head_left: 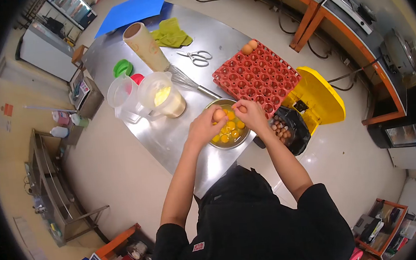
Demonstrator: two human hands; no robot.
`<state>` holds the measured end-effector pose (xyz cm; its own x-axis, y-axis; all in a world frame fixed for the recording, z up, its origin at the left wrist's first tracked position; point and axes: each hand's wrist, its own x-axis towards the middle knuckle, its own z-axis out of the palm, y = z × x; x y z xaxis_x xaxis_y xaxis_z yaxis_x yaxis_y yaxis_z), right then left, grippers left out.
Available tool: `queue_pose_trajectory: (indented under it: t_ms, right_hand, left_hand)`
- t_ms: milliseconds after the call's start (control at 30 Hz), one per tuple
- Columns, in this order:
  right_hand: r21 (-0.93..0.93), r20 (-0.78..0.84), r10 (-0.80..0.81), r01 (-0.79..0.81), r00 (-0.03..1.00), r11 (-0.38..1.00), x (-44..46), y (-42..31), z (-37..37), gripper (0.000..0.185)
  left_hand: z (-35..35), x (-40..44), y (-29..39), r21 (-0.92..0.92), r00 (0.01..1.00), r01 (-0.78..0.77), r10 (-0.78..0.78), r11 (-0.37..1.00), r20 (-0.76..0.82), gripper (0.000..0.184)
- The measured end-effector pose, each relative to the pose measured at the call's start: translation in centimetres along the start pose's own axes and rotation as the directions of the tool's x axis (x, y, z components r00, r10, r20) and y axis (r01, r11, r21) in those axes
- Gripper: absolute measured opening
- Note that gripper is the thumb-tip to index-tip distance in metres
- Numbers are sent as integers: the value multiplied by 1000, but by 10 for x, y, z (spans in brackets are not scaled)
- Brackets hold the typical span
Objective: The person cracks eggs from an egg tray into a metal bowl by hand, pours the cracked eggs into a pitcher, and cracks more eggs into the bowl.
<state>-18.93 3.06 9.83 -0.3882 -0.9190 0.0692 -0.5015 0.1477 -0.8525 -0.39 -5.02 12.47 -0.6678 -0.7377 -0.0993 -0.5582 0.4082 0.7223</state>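
brown egg [219, 115] sits above the steel bowl [226, 147], grasped between the thumb and fingers of the left hand [205, 126]; the fingers of the right hand [251, 115] pinch a second brown shell [242, 109] just beside it, and whether either is whole or split i cannot tell. beneath both hands, yellow yolks [231, 124] lie in clear egg white inside the bowl, which stands near the table's close edge. reckoned from the bowl, a black bag [301, 136] holding brown eggshells [281, 129] is at three o'clock, with a yellow container [330, 98] beyond it. a red egg tray [262, 77] lies at one o'clock, two eggs [249, 47] resting at its far corner. at eleven o'clock a whisk [187, 80] points its handle toward the bowl. a clear jug [175, 103] with pale yellow contents stands at ten o'clock, touching or overlapping another jug [121, 100]. farther off toward eleven o'clock are scissors [197, 58], an upright roll [145, 49], a green cloth [171, 34] and a blue sheet [132, 11] on the steel table [162, 141].
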Motion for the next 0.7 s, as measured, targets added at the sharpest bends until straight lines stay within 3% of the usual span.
queue_pose_trajectory:
  t_ms: [233,433,700]
  right_hand:
    - [11,16,7,-8,1000,1000,2,4,-1,16]
    - [21,10,1,-1,1000,1000,4,6,0,17]
    - [145,46,27,-33,999,989,5,16,13,16]
  left_hand:
    - [0,0,-9,6,999,-39,40,999,-19,42]
    - [-4,-2,-12,-30,998,-22,24,999,56,42]
    - [28,-4,-55,-311,991,-131,133,941,-14,41]
